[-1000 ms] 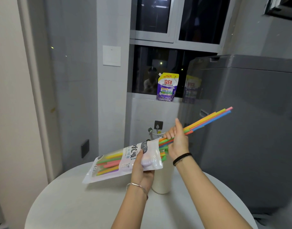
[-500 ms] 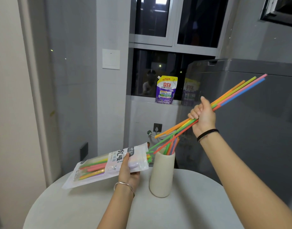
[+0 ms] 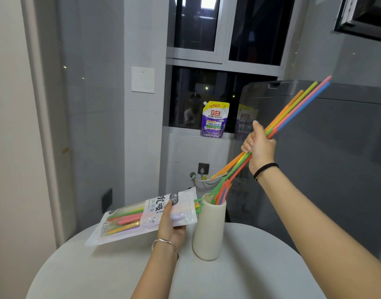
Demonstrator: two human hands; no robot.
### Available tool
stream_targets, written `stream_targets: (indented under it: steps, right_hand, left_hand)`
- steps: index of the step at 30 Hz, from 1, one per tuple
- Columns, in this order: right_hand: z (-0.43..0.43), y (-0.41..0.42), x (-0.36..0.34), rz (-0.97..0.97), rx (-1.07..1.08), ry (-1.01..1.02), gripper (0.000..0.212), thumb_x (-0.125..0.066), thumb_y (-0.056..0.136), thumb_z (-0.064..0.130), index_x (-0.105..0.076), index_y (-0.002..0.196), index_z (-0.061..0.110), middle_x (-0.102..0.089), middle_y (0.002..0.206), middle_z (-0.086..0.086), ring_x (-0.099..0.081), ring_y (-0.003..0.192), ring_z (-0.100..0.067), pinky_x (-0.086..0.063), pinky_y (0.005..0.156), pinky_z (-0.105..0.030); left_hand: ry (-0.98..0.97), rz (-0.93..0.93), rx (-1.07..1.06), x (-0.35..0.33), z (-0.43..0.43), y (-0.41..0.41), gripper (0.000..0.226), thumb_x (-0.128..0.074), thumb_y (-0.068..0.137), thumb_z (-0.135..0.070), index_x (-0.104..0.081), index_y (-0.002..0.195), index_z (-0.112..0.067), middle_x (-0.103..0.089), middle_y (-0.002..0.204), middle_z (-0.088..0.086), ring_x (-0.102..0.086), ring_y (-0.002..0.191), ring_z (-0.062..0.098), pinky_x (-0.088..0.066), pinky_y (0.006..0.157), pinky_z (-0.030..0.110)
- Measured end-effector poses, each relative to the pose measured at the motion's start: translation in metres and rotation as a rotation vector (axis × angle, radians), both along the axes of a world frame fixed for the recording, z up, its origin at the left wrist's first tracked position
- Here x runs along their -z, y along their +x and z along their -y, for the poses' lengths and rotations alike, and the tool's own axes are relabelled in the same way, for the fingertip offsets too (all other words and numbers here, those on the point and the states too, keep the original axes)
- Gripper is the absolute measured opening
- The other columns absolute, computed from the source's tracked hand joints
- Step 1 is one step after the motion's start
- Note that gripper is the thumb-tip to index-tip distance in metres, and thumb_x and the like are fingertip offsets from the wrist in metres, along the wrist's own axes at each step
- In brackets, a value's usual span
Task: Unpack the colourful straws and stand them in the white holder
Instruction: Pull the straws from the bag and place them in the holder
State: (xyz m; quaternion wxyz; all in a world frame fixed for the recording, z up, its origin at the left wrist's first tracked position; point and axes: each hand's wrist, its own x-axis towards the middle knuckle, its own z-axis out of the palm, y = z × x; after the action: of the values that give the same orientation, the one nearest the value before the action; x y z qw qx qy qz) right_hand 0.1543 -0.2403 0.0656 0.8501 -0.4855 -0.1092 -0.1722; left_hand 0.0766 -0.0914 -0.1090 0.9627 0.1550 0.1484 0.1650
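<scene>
My right hand (image 3: 259,147) is closed around a bundle of colourful straws (image 3: 297,111), held slanted up to the right. Some of their lower ends dip into the mouth of the white holder (image 3: 209,231), which stands upright on the round table (image 3: 249,272); an orange one sticks out to the left above it. My left hand (image 3: 171,225) grips the straw packet (image 3: 142,216), tilted with its open end beside the holder's rim. Several more straws lie inside the packet and a few green tips poke out of its opening.
A purple detergent pouch (image 3: 215,119) stands on the window sill behind. A large grey appliance (image 3: 336,158) fills the right side, close to the table. A wall socket with a hose (image 3: 203,169) sits behind the holder. A wall (image 3: 88,126) rises at the left.
My right hand pulled the straw bundle out of the packet, lifted it up and right, and brought its lower ends into the holder's mouth. The packet sank and moved slightly left.
</scene>
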Motion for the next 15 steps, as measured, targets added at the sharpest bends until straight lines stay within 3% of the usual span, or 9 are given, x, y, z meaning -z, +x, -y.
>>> stream_targets:
  steps: [4, 8, 10, 15]
  right_hand:
    - [-0.011, 0.006, 0.017, -0.033, -0.028, -0.062, 0.042, -0.059, 0.090, 0.030, -0.034, 0.058, 0.018, -0.034, 0.032, 0.009, -0.031, 0.027, -0.004, -0.029, 0.032, -0.015]
    - [-0.027, 0.009, 0.032, -0.047, -0.047, -0.128, 0.038, -0.059, 0.090, 0.029, -0.037, 0.060, 0.019, -0.035, 0.032, 0.009, -0.032, 0.028, -0.002, -0.028, 0.031, -0.014]
    - [-0.033, 0.010, 0.040, -0.060, -0.050, -0.169, 0.036, -0.058, 0.090, 0.027, -0.038, 0.062, 0.019, -0.035, 0.033, 0.008, -0.031, 0.029, -0.002, -0.029, 0.032, -0.015]
    - [-0.041, 0.016, 0.063, -0.124, -0.095, -0.227, 0.039, -0.055, 0.092, 0.024, -0.037, 0.057, 0.019, -0.033, 0.032, 0.009, -0.028, 0.027, -0.003, -0.027, 0.032, -0.014]
  left_hand:
    - [0.006, 0.001, 0.005, -0.005, 0.004, 0.001, 0.012, -0.058, 0.091, -0.011, -0.058, 0.102, -0.014, -0.066, 0.096, 0.005, -0.062, 0.086, 0.018, -0.053, 0.077, 0.034]
    - [0.015, 0.000, 0.013, -0.006, 0.003, 0.003, 0.024, -0.057, 0.091, -0.012, -0.054, 0.115, -0.015, -0.065, 0.097, 0.004, -0.062, 0.085, 0.017, -0.057, 0.056, 0.027]
    - [0.016, -0.002, 0.016, -0.007, 0.002, 0.003, 0.027, -0.058, 0.091, -0.012, -0.053, 0.117, -0.015, -0.065, 0.097, 0.004, -0.062, 0.084, 0.017, -0.057, 0.053, 0.027]
    - [0.023, 0.002, 0.010, -0.005, -0.003, 0.003, 0.040, -0.058, 0.091, -0.013, -0.052, 0.130, -0.015, -0.063, 0.119, 0.008, -0.062, 0.090, 0.017, -0.056, 0.072, 0.030]
